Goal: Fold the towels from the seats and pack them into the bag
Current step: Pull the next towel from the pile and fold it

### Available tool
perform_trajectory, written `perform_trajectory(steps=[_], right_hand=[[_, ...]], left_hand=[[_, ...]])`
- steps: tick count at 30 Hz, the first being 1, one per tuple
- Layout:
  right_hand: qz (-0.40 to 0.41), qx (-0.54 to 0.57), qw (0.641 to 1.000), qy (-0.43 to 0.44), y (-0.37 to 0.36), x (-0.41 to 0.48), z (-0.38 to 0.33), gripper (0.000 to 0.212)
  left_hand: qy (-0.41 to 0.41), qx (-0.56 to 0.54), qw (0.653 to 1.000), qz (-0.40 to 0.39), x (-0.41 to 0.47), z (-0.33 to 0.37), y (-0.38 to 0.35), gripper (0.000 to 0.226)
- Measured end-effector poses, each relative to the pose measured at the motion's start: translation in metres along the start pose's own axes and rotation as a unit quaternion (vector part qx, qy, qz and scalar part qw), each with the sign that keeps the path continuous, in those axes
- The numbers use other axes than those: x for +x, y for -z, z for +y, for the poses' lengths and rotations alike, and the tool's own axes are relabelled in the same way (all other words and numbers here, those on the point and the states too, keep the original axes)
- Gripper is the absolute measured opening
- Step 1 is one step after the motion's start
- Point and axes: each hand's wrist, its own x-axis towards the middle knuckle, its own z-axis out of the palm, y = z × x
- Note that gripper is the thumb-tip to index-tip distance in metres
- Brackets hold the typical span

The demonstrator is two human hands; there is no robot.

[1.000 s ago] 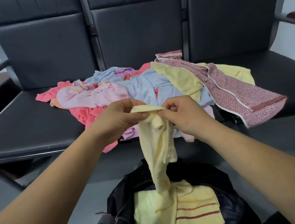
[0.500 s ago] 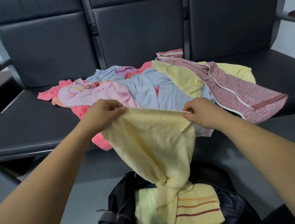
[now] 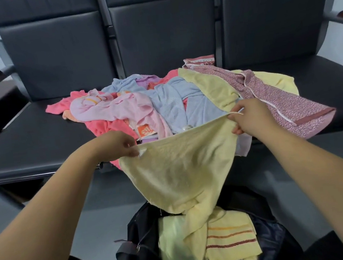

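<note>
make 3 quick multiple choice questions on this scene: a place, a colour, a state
1. Where does the striped yellow towel lie?
A. on the left seat
B. in the black bag
C. on an armrest
2. What colour is the held towel?
A. blue
B. pink
C. pale yellow
3. How is the held towel?
A. spread open between the left hand and the right hand
B. folded flat on a seat
C. balled up in one hand
Answers: 1 B, it sits inside the bag's opening; 2 C, the cloth between the hands is pale yellow; 3 A, each hand pinches a top corner.
</note>
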Motion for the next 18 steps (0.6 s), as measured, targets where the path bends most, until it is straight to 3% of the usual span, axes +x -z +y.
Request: perform_trajectory(steps=[2, 5, 7, 9, 10, 12, 15, 18], right_hand=[[-0.013, 0.097, 0.995, -0.017, -0.002, -0.001, -0.005, 0.006], [-0.051, 0.179, 0.982, 0.011, -0.004, -0.008, -0.019, 0.022], [-0.077, 0.191, 0.978, 0.046, -0.007, -0.015, -0.031, 0.029], [-0.099, 0.183, 0.976, 0.063, -0.01, -0.023, -0.042, 0.035], [-0.113, 0.183, 0.974, 0.068, -0.011, -0.028, -0.047, 0.038], [-0.159, 0.174, 0.969, 0.076, -0.013, -0.037, -0.057, 0.034], [-0.256, 0.084, 0.958, 0.094, -0.013, -0.055, -0.069, 0.007], [-0.262, -0.004, 0.958, 0.118, -0.023, -0.067, -0.072, 0.045]], left_hand=[[-0.014, -0.133, 0.99, 0.035, 0.001, 0.005, -0.003, 0.013], [-0.052, -0.442, 0.893, 0.062, -0.002, 0.022, -0.006, 0.013], [-0.082, -0.53, 0.843, 0.045, -0.005, 0.036, -0.003, 0.009], [-0.111, -0.565, 0.817, 0.016, -0.007, 0.046, -0.002, 0.013], [-0.124, -0.564, 0.816, 0.004, -0.008, 0.05, -0.002, 0.018], [-0.15, -0.509, 0.847, 0.008, -0.01, 0.052, -0.004, 0.026], [-0.157, -0.426, 0.89, 0.046, -0.013, 0.059, -0.003, 0.015], [-0.157, -0.374, 0.913, 0.047, -0.016, 0.069, -0.001, 0.01]])
